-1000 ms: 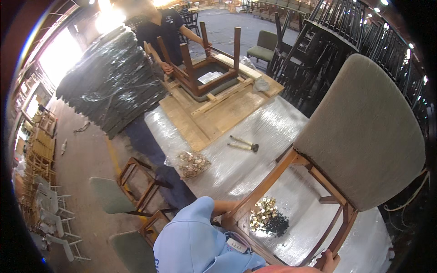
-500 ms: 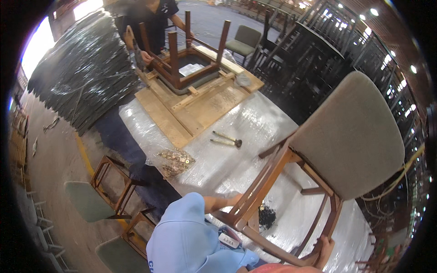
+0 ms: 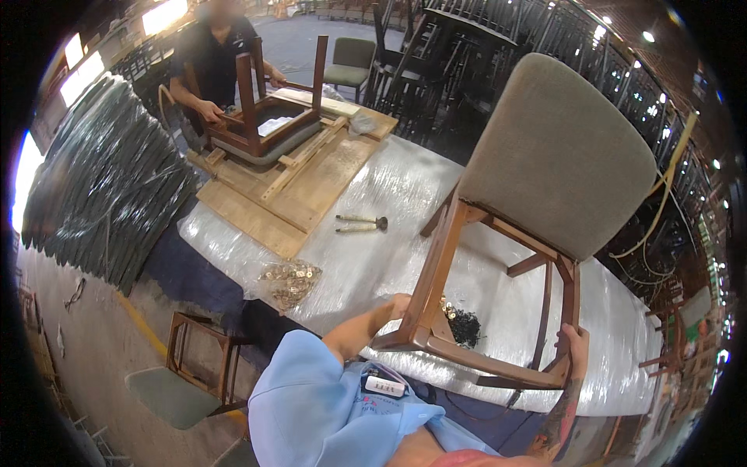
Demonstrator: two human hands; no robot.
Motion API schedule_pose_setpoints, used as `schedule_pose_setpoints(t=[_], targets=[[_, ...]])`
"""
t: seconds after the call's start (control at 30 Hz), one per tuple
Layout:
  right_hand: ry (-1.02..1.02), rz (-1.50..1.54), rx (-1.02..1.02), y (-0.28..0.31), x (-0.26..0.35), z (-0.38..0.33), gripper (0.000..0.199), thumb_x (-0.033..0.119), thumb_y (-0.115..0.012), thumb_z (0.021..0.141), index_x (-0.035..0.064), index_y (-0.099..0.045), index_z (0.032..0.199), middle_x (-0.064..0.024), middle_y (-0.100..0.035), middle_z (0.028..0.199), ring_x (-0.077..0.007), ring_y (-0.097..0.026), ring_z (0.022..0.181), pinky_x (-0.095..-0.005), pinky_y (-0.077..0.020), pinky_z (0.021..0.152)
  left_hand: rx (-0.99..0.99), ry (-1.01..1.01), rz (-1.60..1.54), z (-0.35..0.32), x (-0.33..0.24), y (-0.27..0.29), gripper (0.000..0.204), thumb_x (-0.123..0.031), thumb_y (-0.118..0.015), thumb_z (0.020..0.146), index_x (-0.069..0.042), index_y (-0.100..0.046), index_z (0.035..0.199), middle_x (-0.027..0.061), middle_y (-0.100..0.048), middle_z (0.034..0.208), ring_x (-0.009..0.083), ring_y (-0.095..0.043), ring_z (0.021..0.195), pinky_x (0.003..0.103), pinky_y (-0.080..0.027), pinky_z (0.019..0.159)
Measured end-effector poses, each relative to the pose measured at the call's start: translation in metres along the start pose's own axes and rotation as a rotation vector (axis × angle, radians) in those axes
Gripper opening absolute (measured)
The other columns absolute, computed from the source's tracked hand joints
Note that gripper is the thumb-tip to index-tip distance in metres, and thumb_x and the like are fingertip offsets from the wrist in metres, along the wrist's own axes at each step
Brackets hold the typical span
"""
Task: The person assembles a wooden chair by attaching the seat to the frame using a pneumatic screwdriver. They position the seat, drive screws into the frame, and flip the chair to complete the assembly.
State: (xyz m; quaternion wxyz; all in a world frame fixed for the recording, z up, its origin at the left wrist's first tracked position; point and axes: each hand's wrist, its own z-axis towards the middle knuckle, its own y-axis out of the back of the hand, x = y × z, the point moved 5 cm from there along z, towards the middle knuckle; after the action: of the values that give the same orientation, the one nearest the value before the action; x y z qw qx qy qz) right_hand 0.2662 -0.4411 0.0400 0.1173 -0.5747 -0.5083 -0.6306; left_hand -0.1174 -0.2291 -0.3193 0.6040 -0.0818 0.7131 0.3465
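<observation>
A wooden chair frame point(image 3: 437, 284) with a grey-green padded back point(image 3: 556, 159) stands in front of me at the near right of the wrapped table point(image 3: 366, 272). No seat pad is in its frame. My left hand point(image 3: 399, 306) grips the frame's left side, its fingers partly hidden behind the wood. Around the near right part of the frame, my right hand point(image 3: 576, 348) is closed. Through the frame I see a heap of small black pieces point(image 3: 467, 330) and a few brass-coloured ones point(image 3: 447, 308). Pincers with pale handles point(image 3: 362, 224) lie farther off.
A clear bag of brass-coloured parts point(image 3: 289, 282) lies left of the chair. Beyond it, a co-worker point(image 3: 214, 58) holds an upturned chair point(image 3: 250, 124) on a wooden board point(image 3: 327, 183). Wrapped dark stacks point(image 3: 109, 175) and another chair point(image 3: 173, 395) stand to the left.
The view has shifted. The chair I hold has moved away from me over the table, with both hands still on it. The co-worker's hands remain at the upturned chair.
</observation>
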Motion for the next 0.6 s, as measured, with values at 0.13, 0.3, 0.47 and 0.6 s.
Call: schedule_pose_setpoints(t=[0.13,0.3,0.47,0.6], targets=[[0.013,-0.002,0.011,-0.002,-0.003,0.002,0.041,0.031,-0.072,0.082,-0.0062,-0.064,0.095,-0.0113,-0.066,0.075,-0.0204,-0.064,0.056,-0.0317,-0.0519,0.05,-0.012,0.134,-0.098,-0.005,0.002,0.009,0.033,-0.025,-0.078,0.075,-0.003,-0.071,0.098,0.0156,-0.072,0.09,0.022,-0.071,0.082,0.036,-0.055,0.069],[-0.027,0.06,-0.083,0.036,-0.047,-0.01,0.04,0.032,-0.073,0.083,-0.0046,-0.066,0.096,-0.0102,-0.065,0.075,-0.0198,-0.064,0.057,-0.0316,-0.0516,0.05,-0.127,0.605,-0.468,-0.008,-0.003,-0.005,0.04,-0.033,-0.078,0.073,0.002,-0.072,0.092,0.0196,-0.072,0.09,0.025,-0.071,0.082,0.036,-0.056,0.069],[0.025,0.066,0.017,-0.008,-0.02,0.018,0.035,0.031,-0.074,0.084,-0.0024,-0.068,0.093,-0.0062,-0.065,0.076,-0.0149,-0.061,0.058,-0.0292,-0.0498,0.053,-0.124,0.467,0.071,-0.051,0.109,-0.011,0.057,-0.047,-0.076,0.068,0.005,-0.071,0.094,0.029,-0.069,0.099,0.0364,-0.07,0.092,0.044,-0.054,0.078],[-0.006,0.061,-0.015,0.006,-0.015,-0.004,0.037,0.031,-0.072,0.085,-0.0041,-0.067,0.096,-0.0071,-0.065,0.077,-0.0149,-0.06,0.059,-0.0293,-0.049,0.054,-0.035,0.436,-0.023,-0.042,0.086,-0.037,0.054,-0.043,-0.072,0.073,0.005,-0.067,0.099,0.029,-0.068,0.102,0.0386,-0.068,0.096,0.045,-0.053,0.081]])
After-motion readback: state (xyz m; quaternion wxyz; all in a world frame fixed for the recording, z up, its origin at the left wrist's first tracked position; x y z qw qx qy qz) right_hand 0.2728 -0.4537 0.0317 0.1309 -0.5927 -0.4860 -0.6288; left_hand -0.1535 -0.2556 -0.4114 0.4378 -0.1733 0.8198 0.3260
